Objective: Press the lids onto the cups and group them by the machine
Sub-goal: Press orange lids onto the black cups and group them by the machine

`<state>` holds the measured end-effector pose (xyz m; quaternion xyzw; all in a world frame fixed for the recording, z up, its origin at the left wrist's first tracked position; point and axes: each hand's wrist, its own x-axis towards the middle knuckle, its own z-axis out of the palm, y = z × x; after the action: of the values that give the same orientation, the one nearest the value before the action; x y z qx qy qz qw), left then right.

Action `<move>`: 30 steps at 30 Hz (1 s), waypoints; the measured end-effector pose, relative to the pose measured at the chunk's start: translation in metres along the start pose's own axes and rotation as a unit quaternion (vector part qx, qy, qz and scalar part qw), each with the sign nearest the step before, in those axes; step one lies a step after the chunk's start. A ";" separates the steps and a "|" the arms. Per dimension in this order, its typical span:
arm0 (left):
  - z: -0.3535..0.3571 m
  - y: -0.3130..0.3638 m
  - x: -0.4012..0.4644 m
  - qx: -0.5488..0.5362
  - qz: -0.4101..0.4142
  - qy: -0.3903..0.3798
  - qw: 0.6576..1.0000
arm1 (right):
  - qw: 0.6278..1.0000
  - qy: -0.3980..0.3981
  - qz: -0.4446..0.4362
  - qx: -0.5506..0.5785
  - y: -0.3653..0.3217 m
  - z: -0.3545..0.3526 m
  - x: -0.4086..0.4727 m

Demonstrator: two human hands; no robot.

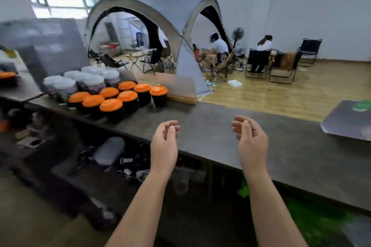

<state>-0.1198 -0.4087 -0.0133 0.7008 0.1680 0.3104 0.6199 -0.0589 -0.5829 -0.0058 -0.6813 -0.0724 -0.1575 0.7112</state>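
Observation:
Several black cups with orange lids (118,98) stand in a tight cluster on the dark counter (220,126), left of centre. Behind them is a group of cups with clear domed lids (84,81), next to the grey machine (46,46) at the left. My left hand (164,146) and my right hand (251,140) hover over the near edge of the counter, right of the cups. Both hands hold nothing, with fingers loosely curled and apart. The view is blurred.
A wooden-based clear sign stand (180,90) sits just right of the cups. A grey board (349,120) lies at the counter's far right. A lower shelf (90,156) holds clutter. Beyond are a tent (160,16), chairs and two seated people.

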 end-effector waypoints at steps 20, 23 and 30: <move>-0.120 -0.097 0.240 -0.009 -0.128 -0.044 0.991 | 0.996 0.001 0.080 0.039 0.098 0.305 0.099; -0.101 -0.110 0.269 -0.018 -0.164 -0.064 0.984 | 0.995 -0.006 0.101 0.019 0.118 0.319 0.120; -0.058 -0.118 0.323 -0.090 -0.274 -0.111 0.951 | 0.986 -0.058 0.150 -0.039 0.131 0.347 0.155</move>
<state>0.1037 -0.1432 -0.0530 0.5987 0.2550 0.0624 0.7567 0.1675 -0.2557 -0.0595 -0.7199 -0.0043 -0.0119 0.6940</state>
